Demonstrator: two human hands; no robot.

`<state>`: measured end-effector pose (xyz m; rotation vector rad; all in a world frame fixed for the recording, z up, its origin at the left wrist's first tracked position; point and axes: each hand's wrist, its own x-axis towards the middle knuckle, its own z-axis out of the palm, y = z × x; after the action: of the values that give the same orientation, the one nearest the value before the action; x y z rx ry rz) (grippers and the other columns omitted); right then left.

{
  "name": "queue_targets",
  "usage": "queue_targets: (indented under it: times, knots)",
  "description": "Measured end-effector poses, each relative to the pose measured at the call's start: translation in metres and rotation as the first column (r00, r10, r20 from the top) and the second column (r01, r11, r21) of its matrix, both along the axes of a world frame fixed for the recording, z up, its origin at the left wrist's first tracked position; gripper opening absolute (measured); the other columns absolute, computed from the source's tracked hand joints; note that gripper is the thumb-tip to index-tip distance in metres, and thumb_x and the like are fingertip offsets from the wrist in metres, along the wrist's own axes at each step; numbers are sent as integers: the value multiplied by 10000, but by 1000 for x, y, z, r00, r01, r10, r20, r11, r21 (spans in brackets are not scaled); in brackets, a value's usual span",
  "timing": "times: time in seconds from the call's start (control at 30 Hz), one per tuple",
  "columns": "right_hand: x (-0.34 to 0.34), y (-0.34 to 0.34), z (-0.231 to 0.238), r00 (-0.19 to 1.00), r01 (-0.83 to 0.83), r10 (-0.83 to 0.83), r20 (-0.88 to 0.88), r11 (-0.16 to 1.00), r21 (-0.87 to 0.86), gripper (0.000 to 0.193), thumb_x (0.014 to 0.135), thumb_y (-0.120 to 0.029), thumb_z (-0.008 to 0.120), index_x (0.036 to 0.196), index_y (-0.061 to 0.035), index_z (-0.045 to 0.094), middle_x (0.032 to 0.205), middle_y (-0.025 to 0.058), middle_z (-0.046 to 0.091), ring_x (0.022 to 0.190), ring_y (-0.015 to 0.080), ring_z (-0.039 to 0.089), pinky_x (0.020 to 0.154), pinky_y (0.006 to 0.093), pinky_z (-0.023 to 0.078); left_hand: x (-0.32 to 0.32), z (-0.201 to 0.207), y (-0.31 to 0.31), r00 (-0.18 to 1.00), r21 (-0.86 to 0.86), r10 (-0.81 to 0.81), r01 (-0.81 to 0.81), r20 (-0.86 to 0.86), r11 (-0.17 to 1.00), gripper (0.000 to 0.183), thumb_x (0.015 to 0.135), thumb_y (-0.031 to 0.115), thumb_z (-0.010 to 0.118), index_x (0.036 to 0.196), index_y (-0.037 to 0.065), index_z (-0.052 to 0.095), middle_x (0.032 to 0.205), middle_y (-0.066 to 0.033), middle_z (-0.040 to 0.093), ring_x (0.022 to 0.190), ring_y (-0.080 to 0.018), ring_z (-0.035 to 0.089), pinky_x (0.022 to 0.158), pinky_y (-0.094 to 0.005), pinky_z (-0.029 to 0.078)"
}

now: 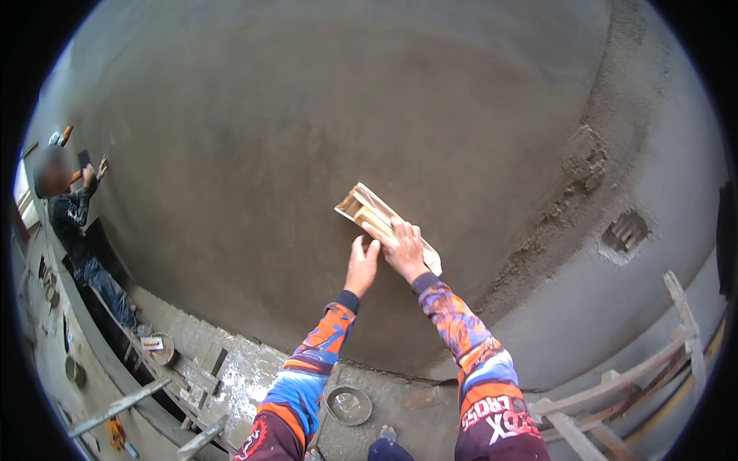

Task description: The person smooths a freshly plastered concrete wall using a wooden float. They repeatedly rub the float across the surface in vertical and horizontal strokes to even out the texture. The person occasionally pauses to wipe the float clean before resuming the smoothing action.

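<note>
My right hand is wrapped round the handle of a wooden plastering float. The float slants across the middle of the grey plastered wall, its upper end toward the left. Just below the float and left of my right hand is my left hand, its fingers curled in. Whether anything sits between those fingers, or whether they touch the float, I cannot make out. Around the float the plaster looks smooth and damp.
A rough plaster strip and a recessed hole lie to the right. Wooden framing stands lower right. A round basin is on the floor near my feet. Far left, another person works at the wall, beside planks and a bucket.
</note>
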<state>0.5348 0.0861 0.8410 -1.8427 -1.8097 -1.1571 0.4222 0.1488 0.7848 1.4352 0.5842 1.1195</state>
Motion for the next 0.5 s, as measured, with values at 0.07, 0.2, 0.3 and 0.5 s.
queue_targets:
  times: [0.07, 0.2, 0.3, 0.5]
  knots:
    - [21, -16, -19, 999, 4, -4, -34, 1000, 14, 572, 831, -165, 623, 1318, -462, 567, 1180, 97, 532, 1037, 262, 533, 853, 413, 407, 31, 6, -15, 999, -15, 14, -13, 35, 1000, 633, 958, 407, 545, 1342, -71, 386, 1252, -266, 539, 1173, -362, 539, 1018, -413, 417]
    - [35, -41, -37, 974, -56, 35, -224, 994, -92, 489, 857, -206, 631, 1341, -253, 579, 1291, 137, 490, 1136, 310, 499, 910, 439, 405, 74, -15, -35, 973, -62, 232, -231, 2, 971, 592, 921, 327, 563, 1294, -81, 351, 1294, -334, 435, 1239, -454, 431, 1058, -468, 355]
    - [27, -67, -35, 869, -252, 179, -461, 962, -102, 481, 868, -221, 637, 1337, -141, 568, 1343, 151, 467, 1208, 348, 468, 975, 465, 393, 91, -19, -51, 895, -46, 445, -443, 38, 895, 532, 912, 258, 573, 1294, -56, 377, 1204, -248, 502, 1147, -355, 506, 1014, -424, 391]
    - [58, -134, -47, 468, -479, 296, -833, 877, 42, 462, 893, -59, 580, 1350, -12, 531, 1399, 240, 461, 1280, 415, 469, 1052, 464, 400, 117, 6, -110, 869, -8, 488, -489, 80, 872, 524, 896, 227, 611, 1321, -10, 416, 1221, -235, 476, 1162, -375, 489, 1004, -449, 403]
